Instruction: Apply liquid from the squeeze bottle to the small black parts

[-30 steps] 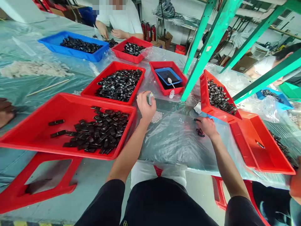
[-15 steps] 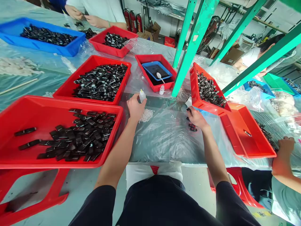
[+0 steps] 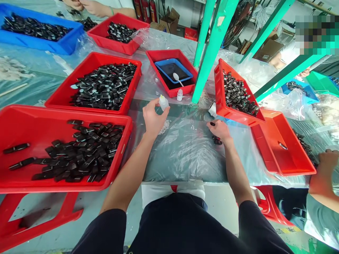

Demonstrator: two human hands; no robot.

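The left hand grasps a bottle, tip pointing toward eleven o'clock. The right hand, nearer the loose parts on the counter, pinches a black part; it lies between three and four o'clock from the bottle, its long axis unclear.

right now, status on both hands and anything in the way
Left hand: holding white bottle. Right hand: holding small black piece. Green post stands beyond both.

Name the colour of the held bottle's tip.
Yellow; the bottle's tip shows best in the head view.
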